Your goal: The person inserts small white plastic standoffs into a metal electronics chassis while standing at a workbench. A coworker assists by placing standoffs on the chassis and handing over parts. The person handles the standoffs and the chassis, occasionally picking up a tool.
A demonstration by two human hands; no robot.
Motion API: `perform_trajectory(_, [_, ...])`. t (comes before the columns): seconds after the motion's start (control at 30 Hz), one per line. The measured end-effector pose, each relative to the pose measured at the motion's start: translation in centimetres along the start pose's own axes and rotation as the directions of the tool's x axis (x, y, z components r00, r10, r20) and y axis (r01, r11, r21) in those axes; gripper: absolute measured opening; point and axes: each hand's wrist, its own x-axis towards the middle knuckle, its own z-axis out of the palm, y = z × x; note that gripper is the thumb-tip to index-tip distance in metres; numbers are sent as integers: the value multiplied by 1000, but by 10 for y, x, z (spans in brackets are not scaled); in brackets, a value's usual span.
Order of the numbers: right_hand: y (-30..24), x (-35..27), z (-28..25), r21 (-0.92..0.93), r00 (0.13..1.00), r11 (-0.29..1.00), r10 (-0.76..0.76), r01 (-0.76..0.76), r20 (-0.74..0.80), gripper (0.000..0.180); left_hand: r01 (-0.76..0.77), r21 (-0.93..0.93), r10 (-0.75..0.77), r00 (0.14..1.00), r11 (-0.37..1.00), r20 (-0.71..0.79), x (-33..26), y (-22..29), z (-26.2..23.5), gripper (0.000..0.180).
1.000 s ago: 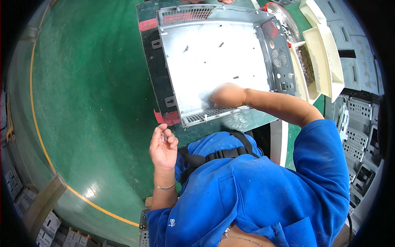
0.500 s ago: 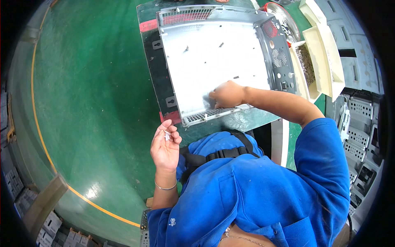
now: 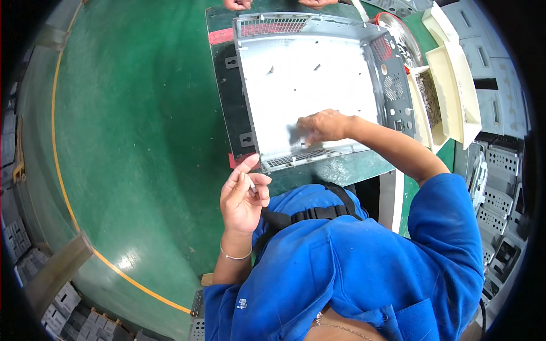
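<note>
A shallow metal chassis (image 3: 313,85) with a whitish inner floor and mesh-patterned sides lies in front of me. Small dark posts stand here and there on its floor. Over its near part hovers my right hand (image 3: 327,125), slightly blurred, with fingers reaching left and the thumb apart; I see nothing held there. My left hand (image 3: 243,199) is by the chassis's near left corner, palm up. Its curled fingers and thumb hold small white pins (image 3: 252,185); the palm side hides part of them.
The chassis sits on a green-topped table (image 3: 347,165). Cream bins (image 3: 455,85) with small parts and a round red-rimmed tray (image 3: 401,37) stand at the right. Another person's hands (image 3: 238,4) show at the far edge. Perforated metal parts (image 3: 495,193) are stacked at the right.
My right hand has lifted slightly from the chassis floor, its fingers less tucked in. My left hand has come up closer to the chassis corner. The other person's hands show more.
</note>
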Motion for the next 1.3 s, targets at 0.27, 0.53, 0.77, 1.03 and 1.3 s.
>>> perform_trajectory(0.27, [-110,1,-43,426,920,851,-152,308,-363,22,-166,260,203,972,951,-119,25,0,40,39])
perform_trajectory(0.53, [-112,11,-39,239,874,931,-142,278,-464,14,-132,280,167,980,951,-105,30,1,39,39])
perform_trajectory(0.77, [-52,37,-9,263,931,956,-27,131,-364,9,-230,-121,210,965,966,-159,28,22,-11,29])
perform_trajectory(1.03, [-51,54,33,47,967,967,-246,249,-61,9,-159,-182,121,972,970,-202,12,22,-42,20])
perform_trajectory(1.3, [-49,55,39,-59,935,946,-325,319,-145,8,-98,-220,45,972,971,-231,12,7,-49,19])
